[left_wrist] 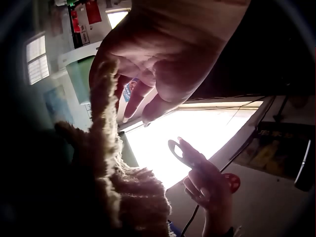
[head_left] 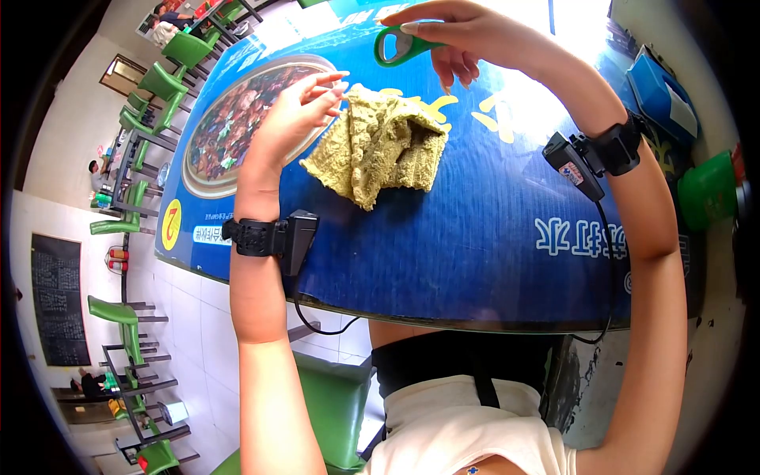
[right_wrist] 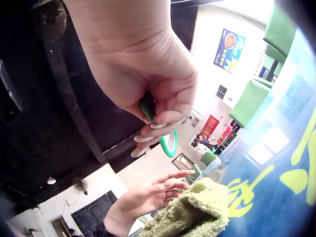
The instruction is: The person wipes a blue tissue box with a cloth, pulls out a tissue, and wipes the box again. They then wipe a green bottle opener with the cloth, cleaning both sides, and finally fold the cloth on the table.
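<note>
A crumpled yellow-green cloth [head_left: 380,146] stands in loose folds on the blue printed table. My left hand [head_left: 297,111] is at its left edge, fingers fairly straight; in the left wrist view the hand [left_wrist: 168,54] is beside the cloth [left_wrist: 106,148], and whether it touches is unclear. Above the table's far part, my right hand [head_left: 475,36] holds a green-rimmed bottle opener [head_left: 402,47] with a ring-shaped end. The right wrist view shows the fingers of that hand [right_wrist: 153,94] curled round the opener's handle, its ring [right_wrist: 169,143] sticking out past them.
The blue table [head_left: 443,269] carries a printed food bowl and lettering. At its right side are a blue box [head_left: 661,99] and a green container [head_left: 707,190]. Green chairs [head_left: 162,83] and seated people are at the left. Cables hang from both wrist cameras.
</note>
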Available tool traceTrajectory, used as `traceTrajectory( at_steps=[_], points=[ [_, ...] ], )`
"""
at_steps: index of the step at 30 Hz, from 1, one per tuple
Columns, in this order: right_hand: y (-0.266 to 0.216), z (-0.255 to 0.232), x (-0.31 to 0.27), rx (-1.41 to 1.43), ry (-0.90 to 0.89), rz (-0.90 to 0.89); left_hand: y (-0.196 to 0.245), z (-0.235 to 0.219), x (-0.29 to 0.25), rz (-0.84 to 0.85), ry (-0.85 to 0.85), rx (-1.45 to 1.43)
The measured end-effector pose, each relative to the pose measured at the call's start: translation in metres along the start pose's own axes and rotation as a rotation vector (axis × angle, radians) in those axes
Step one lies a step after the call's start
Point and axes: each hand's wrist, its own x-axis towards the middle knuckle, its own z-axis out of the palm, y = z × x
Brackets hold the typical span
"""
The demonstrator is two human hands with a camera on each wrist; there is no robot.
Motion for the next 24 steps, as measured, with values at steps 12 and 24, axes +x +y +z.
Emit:
traceTrajectory(
  at_steps=[12, 24],
  points=[
    [0.013, -0.001, -0.005, -0.556, -0.005, 0.223, 0.005, 0.005, -0.005, -0.002, -0.076, -0.216],
    [0.049, -0.009, 0.005, -0.375, -0.192, 0.337, -0.009, 0.006, -0.001, -0.162, -0.187, -0.348]
  ],
)
